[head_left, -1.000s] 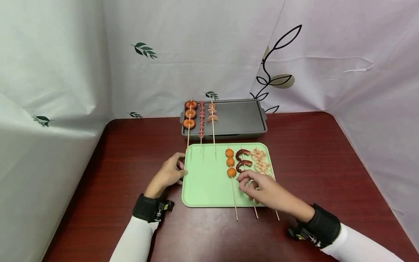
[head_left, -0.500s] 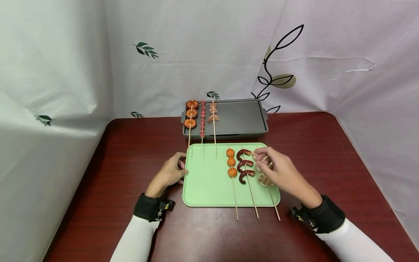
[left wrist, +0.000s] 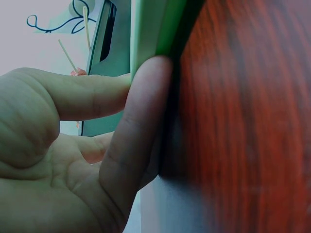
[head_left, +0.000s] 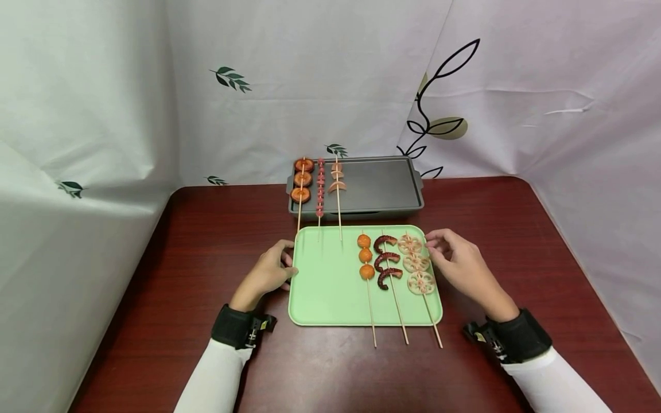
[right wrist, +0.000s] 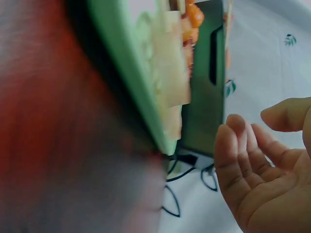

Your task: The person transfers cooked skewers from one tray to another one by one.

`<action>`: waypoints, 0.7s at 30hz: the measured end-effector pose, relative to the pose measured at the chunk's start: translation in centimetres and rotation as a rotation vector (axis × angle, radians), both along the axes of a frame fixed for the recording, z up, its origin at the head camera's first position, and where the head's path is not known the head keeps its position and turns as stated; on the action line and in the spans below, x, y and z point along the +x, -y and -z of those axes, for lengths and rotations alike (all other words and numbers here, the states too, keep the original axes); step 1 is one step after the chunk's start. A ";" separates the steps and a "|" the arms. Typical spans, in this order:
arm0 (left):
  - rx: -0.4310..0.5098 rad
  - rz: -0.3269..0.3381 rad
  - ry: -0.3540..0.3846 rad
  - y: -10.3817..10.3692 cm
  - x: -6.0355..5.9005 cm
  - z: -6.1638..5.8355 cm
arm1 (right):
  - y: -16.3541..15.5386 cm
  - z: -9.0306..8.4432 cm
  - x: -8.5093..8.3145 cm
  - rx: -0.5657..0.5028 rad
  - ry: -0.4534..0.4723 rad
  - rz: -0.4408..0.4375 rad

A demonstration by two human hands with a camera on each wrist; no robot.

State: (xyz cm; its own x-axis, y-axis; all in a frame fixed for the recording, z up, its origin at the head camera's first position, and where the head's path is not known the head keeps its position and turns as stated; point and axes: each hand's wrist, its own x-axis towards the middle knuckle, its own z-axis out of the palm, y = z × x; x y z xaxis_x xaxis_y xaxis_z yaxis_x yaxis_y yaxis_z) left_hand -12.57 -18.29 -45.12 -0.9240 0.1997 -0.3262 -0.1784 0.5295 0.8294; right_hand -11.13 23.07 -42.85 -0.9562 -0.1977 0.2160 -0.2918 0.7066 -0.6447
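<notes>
At the left edge of the light green tray (head_left: pixel 330 292), my left hand (head_left: pixel 267 268) pinches the rim between thumb and fingers (left wrist: pixel 138 107). My right hand (head_left: pixel 457 261) is beside the tray's right edge, its thumb and fingers apart with nothing between them in the right wrist view. Closest to it on the tray lies a skewer of lotus root slices (head_left: pixel 420 283). Left of that are a skewer of dark red curled octopus tentacles (head_left: pixel 387 261) and one with orange balls (head_left: pixel 365 256). All three sticks poke out over the tray's near edge.
Behind the tray stands a dark grey grill pan (head_left: pixel 382 183). On its left side lie a mushroom-slice skewer (head_left: pixel 302 179), a thin pink-piece skewer (head_left: pixel 320 186) and a skewer of pale pink curved pieces (head_left: pixel 337 178). Their sticks reach over the tray. A white cloth (head_left: pixel 310 86) hangs behind the table.
My right hand has moved from over the octopus skewer, up across the lotus root slices, to the tray's right edge, uncovering both skewers. My left hand stays at the tray's left rim.
</notes>
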 end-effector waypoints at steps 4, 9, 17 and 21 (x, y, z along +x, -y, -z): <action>0.003 0.001 -0.002 0.0 0.0 0.0 | -0.5 0.5 0.0 0.045 0.087 0.045; 0.009 0.000 0.000 0.0 0.0 0.0 | -1.2 0.5 -0.5 0.110 0.246 0.021; 0.004 0.001 0.000 0.0 0.0 -0.1 | -1.5 0.9 -1.0 0.055 0.486 -0.080; -0.002 0.002 -0.001 0.0 0.0 0.0 | -1.7 1.1 -1.2 0.014 0.565 -0.095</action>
